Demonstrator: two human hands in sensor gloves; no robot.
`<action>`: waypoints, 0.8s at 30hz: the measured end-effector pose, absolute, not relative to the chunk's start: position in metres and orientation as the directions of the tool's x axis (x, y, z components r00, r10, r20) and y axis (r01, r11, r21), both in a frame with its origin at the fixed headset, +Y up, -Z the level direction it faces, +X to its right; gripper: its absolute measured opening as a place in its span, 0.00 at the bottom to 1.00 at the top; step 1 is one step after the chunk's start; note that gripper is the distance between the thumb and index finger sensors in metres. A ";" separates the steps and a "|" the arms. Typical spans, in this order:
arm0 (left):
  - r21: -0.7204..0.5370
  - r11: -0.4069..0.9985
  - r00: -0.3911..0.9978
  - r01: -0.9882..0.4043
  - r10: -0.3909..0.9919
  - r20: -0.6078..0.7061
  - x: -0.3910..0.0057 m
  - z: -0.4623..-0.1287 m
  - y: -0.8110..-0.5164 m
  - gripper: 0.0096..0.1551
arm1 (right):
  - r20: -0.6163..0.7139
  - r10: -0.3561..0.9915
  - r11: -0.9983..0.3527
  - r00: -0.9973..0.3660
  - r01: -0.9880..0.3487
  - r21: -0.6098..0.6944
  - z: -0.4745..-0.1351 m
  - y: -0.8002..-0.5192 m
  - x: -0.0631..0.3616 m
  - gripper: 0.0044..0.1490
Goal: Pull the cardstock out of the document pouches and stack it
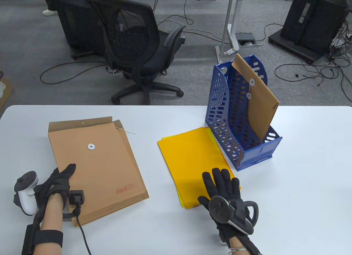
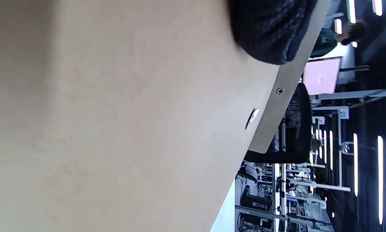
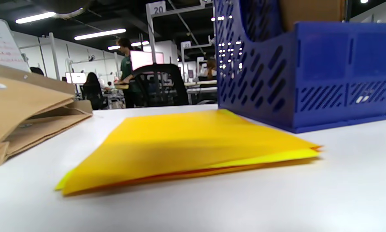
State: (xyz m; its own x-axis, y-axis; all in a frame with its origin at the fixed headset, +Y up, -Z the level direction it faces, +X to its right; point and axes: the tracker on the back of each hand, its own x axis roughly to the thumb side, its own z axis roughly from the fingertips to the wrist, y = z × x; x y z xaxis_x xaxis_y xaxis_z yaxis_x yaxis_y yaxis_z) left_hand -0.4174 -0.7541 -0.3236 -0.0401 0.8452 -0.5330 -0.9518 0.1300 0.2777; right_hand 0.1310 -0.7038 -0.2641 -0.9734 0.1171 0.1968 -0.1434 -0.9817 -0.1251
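Both hands lie flat with fingers spread, gripping nothing: left hand (image 1: 59, 180) rests on the brown pouch (image 1: 99, 167), right hand (image 1: 222, 189) presses the yellow cardstock stack (image 1: 192, 158) on the worktop (image 1: 302, 183). Lifting carelessly could slide sheets crooked against the blue file holder (image 1: 239, 133).

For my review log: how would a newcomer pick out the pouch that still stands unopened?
Find the blue file rack on the white table, right of the yellow cardstock stack. The brown pouch leans upright in it, its flap shut. The other pouch lies flat under the left hand, flap open.
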 end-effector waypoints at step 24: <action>0.162 0.837 0.818 -0.522 0.546 -0.181 -0.311 -0.310 -0.683 0.47 | 0.210 0.133 -0.988 -0.969 -0.147 -0.051 -0.266 -0.713 0.127 0.48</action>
State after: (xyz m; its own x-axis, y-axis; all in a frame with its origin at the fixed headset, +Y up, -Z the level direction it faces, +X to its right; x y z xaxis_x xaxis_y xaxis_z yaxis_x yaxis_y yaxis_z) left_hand -0.3108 -0.6832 -0.3096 0.8182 0.5457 -0.1812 -0.5224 0.8371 0.1622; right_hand 0.1270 -0.7132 -0.2662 -0.9686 0.1329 0.2101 -0.1467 -0.9879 -0.0511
